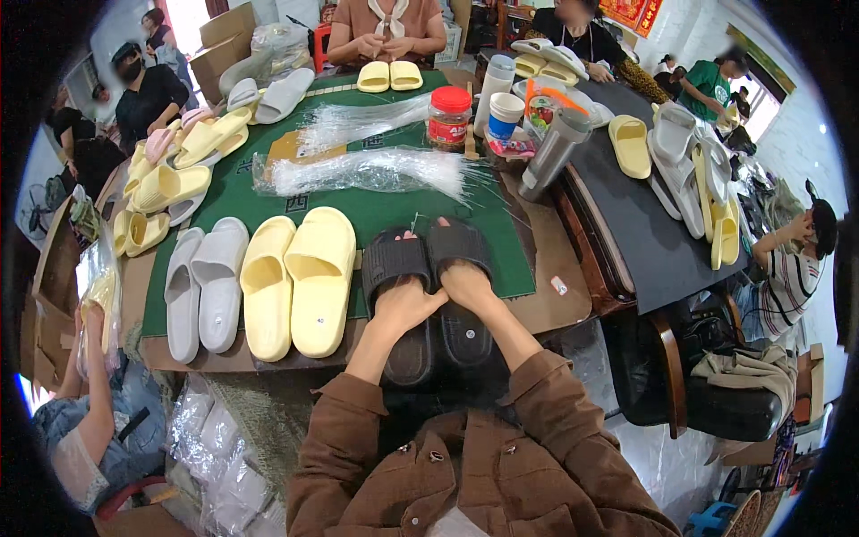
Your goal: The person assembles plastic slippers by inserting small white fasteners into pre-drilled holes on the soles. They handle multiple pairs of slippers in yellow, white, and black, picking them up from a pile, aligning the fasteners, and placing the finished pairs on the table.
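A pair of black slide slippers (463,329) sits side by side at the table's near edge, toes pointing away from me. My left hand (404,302) reaches under the left slipper's strap (395,259), its fingertips showing at the toe opening. Under the right slipper's strap (461,243) goes my right hand (466,285), with a fingertip visible beyond it. Both hands are closed on the slippers, though the straps cover most of the fingers. A thin clear cable tie (417,217) sticks up between the two toes. Left of them lie yellow slippers (319,311) and grey slippers (219,312).
Bundles of clear cable ties (367,172) lie across the green mat (514,259). Behind them stand a red-lidded jar (449,116), a paper cup (505,116) and a steel tumbler (553,154). More slippers are piled at both sides. Several people sit or stand around the tables.
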